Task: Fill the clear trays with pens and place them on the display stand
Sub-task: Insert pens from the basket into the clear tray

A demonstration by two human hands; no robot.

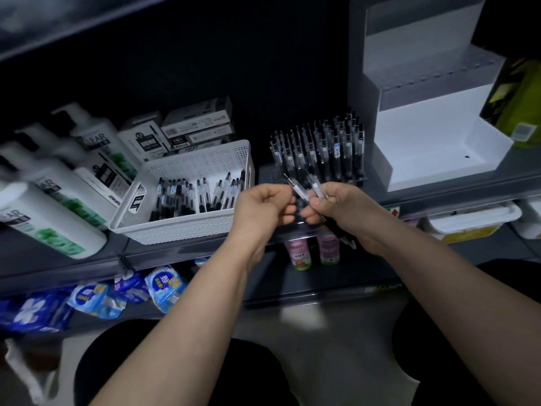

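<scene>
We hold both hands close together over the front edge of the shelf (pixel 164 252). Our right hand (pixel 336 206) is closed round a bunch of pens (pixel 317 187), whose clear barrels stick up past the knuckles and whose dark ends poke out below the palm. Our left hand (pixel 263 205) has its fingers curled in, thumb and fingertips pinching a single pen (pixel 298 191) that slants up and to the left, just beside the bunch. Right behind the hands a clear tray (pixel 355 177) stands on the shelf, packed with rows of upright pens. Just to its right is the white stepped display stand (pixel 433 142). To the left of the hands a white perforated basket (pixel 205 162) holds more pens lying in its compartments, with pen boxes (pixel 196 124) behind it and white pump bottles (pixel 58 186) further left. We cannot tell whether the dim clear shape under the hands is another tray.
</scene>
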